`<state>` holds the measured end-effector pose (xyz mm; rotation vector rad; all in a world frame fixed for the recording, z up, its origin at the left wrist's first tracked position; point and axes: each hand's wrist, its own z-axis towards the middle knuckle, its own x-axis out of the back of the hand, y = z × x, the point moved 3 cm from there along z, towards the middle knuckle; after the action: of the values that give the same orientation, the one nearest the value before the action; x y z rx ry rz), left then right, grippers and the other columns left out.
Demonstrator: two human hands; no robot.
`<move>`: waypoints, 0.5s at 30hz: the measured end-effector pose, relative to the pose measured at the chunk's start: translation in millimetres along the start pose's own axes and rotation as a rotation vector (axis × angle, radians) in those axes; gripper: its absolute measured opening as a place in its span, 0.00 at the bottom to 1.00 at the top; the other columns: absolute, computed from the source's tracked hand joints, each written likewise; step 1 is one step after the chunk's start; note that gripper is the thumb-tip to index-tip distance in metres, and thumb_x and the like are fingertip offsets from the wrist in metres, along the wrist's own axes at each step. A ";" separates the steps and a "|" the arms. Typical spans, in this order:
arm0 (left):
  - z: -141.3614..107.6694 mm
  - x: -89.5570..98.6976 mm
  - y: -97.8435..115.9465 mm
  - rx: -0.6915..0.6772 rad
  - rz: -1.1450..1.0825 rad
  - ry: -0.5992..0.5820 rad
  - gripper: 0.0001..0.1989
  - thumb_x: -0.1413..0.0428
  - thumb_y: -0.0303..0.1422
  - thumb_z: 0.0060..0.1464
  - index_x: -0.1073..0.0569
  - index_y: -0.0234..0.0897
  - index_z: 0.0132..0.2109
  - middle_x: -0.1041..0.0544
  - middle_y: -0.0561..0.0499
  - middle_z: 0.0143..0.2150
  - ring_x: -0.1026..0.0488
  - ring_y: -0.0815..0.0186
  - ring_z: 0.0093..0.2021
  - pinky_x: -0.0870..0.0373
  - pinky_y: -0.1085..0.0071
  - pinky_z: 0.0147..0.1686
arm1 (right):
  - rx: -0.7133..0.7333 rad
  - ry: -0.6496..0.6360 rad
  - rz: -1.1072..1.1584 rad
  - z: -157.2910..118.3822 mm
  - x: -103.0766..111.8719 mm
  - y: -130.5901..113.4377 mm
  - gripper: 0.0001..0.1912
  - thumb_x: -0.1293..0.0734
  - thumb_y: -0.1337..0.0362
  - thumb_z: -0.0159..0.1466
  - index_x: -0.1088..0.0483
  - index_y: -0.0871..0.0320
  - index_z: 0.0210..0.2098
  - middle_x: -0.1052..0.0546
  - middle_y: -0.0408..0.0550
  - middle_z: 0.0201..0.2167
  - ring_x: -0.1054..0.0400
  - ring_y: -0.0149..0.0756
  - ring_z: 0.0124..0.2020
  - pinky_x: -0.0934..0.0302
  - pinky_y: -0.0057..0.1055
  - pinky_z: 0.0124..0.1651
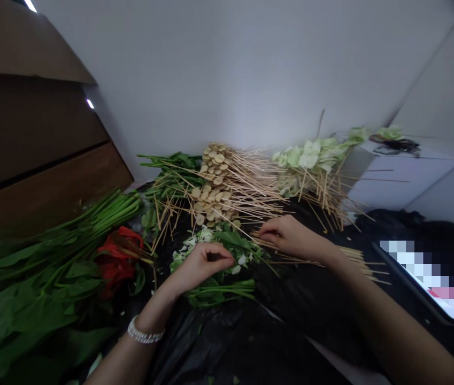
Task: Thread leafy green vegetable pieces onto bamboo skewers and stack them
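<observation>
My left hand (205,262), with a beaded bracelet (145,332) on the wrist, hovers over loose green leaves (237,240) and pale chopped bits. Its thumb and fingers come together in a pinch; whether a leaf is between them is unclear. To the right, my right hand (291,235) has its fingers curled together just above loose wooden skewers (269,245). What those fingertips hold, if anything, cannot be made out. Below the left hand lies a small bunch of green stems (227,291) on black plastic (218,342).
Skewered pale round slices (214,198) are stacked at the back, between skewered greens (176,174) and skewered cabbage leaves (310,155). Leafy vegetables (30,283) and a red bag (118,256) lie left, beside cardboard boxes (50,182). More skewers (359,262) and a phone (423,280) lie right.
</observation>
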<state>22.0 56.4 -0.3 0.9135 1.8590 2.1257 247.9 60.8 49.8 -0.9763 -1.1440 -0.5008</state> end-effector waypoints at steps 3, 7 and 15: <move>-2.2 -9.9 2.8 -0.033 0.113 -0.106 0.08 0.38 0.36 0.49 0.21 0.35 0.30 0.26 0.51 0.27 0.31 0.68 0.29 0.37 0.74 0.30 | -0.224 -0.127 -0.221 -8.2 -3.8 27.1 0.12 0.39 0.68 0.62 0.23 0.57 0.34 0.21 0.48 0.32 0.29 0.33 0.33 0.43 0.26 0.35; -6.3 -21.2 6.3 -0.091 0.312 -0.231 0.10 0.34 0.37 0.45 0.21 0.37 0.34 0.27 0.53 0.31 0.30 0.67 0.33 0.37 0.73 0.34 | -0.329 -0.205 -0.317 -11.8 -18.6 41.8 0.08 0.35 0.64 0.58 0.23 0.57 0.33 0.21 0.51 0.33 0.27 0.38 0.34 0.44 0.27 0.32; -9.2 -31.8 2.7 -0.173 0.556 -0.307 0.04 0.38 0.35 0.51 0.22 0.41 0.35 0.26 0.53 0.35 0.30 0.66 0.38 0.37 0.73 0.40 | -0.368 -0.186 -0.428 -6.9 -35.1 45.3 0.14 0.41 0.67 0.62 0.24 0.62 0.36 0.22 0.61 0.38 0.26 0.45 0.39 0.40 0.32 0.38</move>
<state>43.0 32.1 -8.5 1.7533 1.3543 2.2067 273.2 73.5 -0.5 -1.1111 -1.4712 -1.0077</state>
